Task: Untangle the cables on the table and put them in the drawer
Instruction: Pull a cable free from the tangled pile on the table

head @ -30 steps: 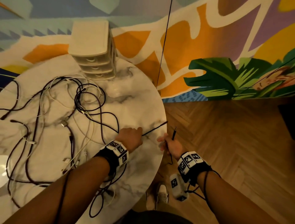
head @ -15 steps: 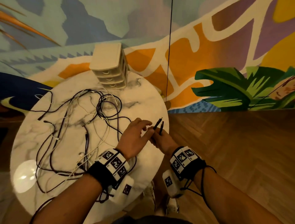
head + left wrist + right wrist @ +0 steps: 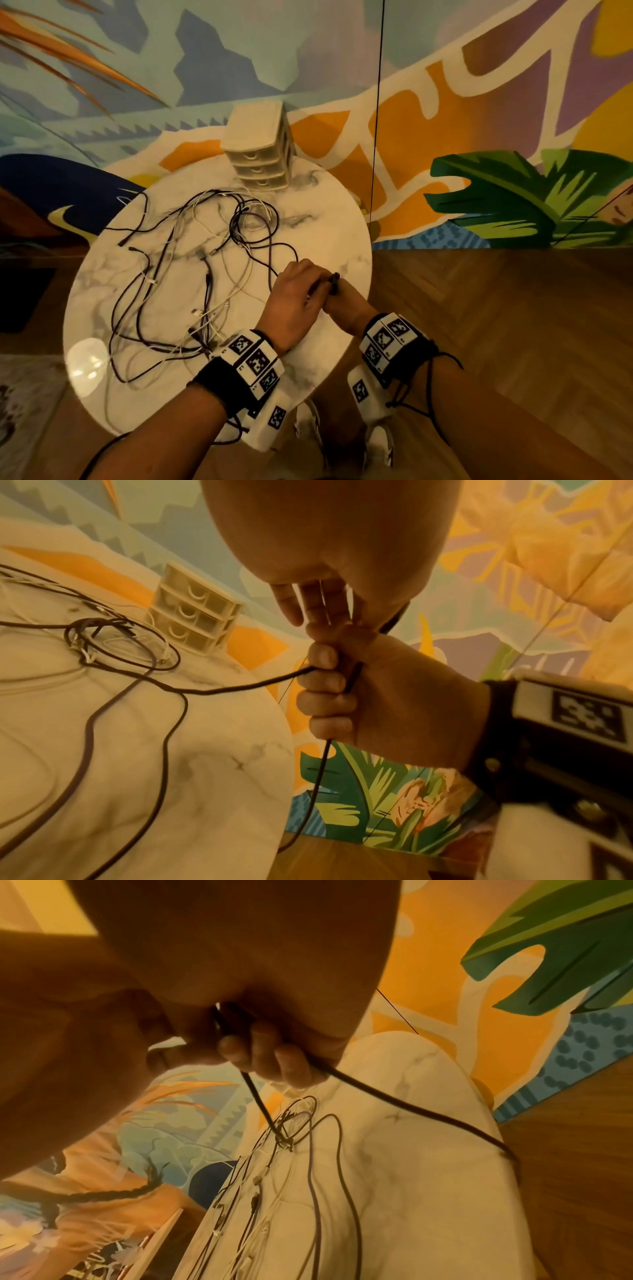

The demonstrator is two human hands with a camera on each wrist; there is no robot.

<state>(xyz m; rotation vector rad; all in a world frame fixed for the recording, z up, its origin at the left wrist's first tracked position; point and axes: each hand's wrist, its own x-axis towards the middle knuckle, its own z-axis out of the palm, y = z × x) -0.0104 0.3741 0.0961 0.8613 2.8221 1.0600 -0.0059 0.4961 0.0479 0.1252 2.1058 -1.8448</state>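
Round marble surface with loose cables and a drawer unit

Your round, white-veined marble surface (image 3: 329, 219) stands on a herringbone wood floor (image 3: 496, 325). A tangle of dark and white cables (image 3: 191, 274) sprawls across its left and middle, several plug ends lying free among the loops. At the far edge, just beyond the tangle, a small cream drawer unit (image 3: 258, 147) stands upright, its three drawers closed. One dark cable (image 3: 287, 250) runs off the pile toward the near right edge.
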